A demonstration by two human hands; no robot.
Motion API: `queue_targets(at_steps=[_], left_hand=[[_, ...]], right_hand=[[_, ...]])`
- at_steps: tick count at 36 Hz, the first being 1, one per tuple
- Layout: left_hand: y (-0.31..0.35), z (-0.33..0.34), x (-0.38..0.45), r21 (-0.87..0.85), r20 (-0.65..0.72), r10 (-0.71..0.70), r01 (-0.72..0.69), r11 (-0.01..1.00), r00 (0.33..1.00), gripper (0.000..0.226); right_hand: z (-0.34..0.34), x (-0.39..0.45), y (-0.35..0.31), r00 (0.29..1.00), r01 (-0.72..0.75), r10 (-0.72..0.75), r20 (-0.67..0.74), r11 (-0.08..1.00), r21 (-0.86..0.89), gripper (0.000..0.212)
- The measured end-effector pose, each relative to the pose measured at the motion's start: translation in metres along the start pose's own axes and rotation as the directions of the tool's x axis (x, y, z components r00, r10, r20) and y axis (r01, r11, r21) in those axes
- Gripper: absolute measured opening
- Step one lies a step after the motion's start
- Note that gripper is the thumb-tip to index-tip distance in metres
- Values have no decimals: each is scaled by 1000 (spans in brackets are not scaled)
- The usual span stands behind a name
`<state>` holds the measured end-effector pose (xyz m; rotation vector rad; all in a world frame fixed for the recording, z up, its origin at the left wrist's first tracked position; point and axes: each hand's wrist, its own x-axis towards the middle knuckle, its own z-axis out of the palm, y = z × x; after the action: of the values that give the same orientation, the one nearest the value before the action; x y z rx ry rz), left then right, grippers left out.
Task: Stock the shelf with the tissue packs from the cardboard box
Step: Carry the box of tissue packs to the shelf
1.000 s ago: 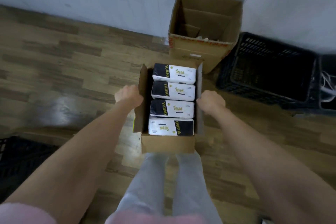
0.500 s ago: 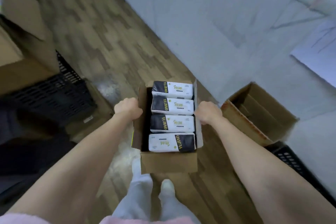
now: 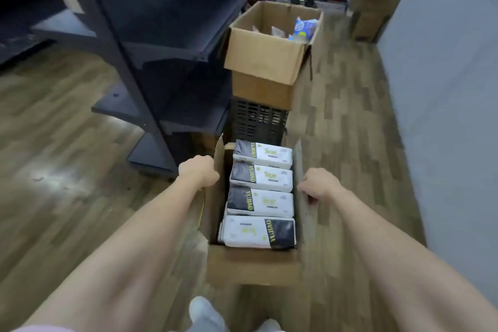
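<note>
Head view looks down on an open cardboard box (image 3: 250,267) carried in front of the person, above the wooden floor (image 3: 67,170). Left hand (image 3: 198,171) grips the box's left wall from outside, knuckles up, its fingers curled down around the flap edge and mostly hidden behind the cardboard. Right hand (image 3: 319,183) grips the box's right wall the same way, fingers (image 3: 310,193) folded over the upright right flap. Between the two hands, inside the box, four tissue packs (image 3: 260,201) lie in a row from the box's far end to its near end, each black and white with yellow lettering. The three farther packs have their black ends toward the left hand; the nearest pack is turned round, black end toward the right hand. No finger touches a pack; cardboard walls stand between the packs and both hands.

Beyond the box's far end stands a black plastic crate (image 3: 258,122) with a larger open carton (image 3: 266,62) stacked on it, some packaged goods showing inside. Left of that stack, and beyond the left hand, rises a dark metal shelf (image 3: 167,62) with bare tiers. To the right of the box runs a pale wall (image 3: 444,89). Below the box's near end the person's light trousers and feet show.
</note>
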<state>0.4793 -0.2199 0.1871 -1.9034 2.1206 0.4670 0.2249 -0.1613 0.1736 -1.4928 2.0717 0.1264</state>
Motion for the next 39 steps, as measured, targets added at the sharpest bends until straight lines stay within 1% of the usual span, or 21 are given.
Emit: queue_targets(at_steps=[2,5,10,13,17,22,24,26,28,31,33,39], left_hand=[[-44,-3,-5,-20,-9,-70,70,997,997,23],[-110,-5,-11,-65,-9,-184,183,981,983,29],[-209,-3,-28,-181,2,-369,364,914,929,28],[-264,-2,-40,-260,-20,-487,466,846,873,32],[-323,-3,-60,-347,-25,-620,575,741,784,36],[-388,-1,-81,-426,15,-745,678,599,667,37],[-412,0,-85,-448,30,-782,708,546,622,37],[-434,-1,-86,-455,49,-804,730,510,593,37],[-459,-3,-83,-453,67,-823,752,478,564,37],[-503,-8,-75,-446,85,-862,792,416,501,39],[-532,-12,-67,-432,93,-879,814,388,468,39],[-610,-42,-35,-377,124,-890,851,366,438,37]], right_hand=[[4,9,-46,998,69,-68,8,997,-40,23],[14,17,-113,987,160,-156,48,982,-95,25],[37,25,-221,949,311,-297,102,935,-173,24],[49,28,-283,916,399,-378,133,891,-216,25],[66,29,-360,864,500,-458,208,830,-249,24],[92,33,-451,794,606,-541,279,744,-283,22],[102,36,-484,766,641,-570,298,708,-296,22],[112,41,-516,742,669,-590,319,678,-303,20],[122,47,-549,713,700,-611,343,642,-311,21],[136,60,-601,667,745,-649,367,589,-312,26],[147,72,-638,640,768,-659,394,564,-303,25],[165,110,-744,551,835,-700,454,456,-309,18]])
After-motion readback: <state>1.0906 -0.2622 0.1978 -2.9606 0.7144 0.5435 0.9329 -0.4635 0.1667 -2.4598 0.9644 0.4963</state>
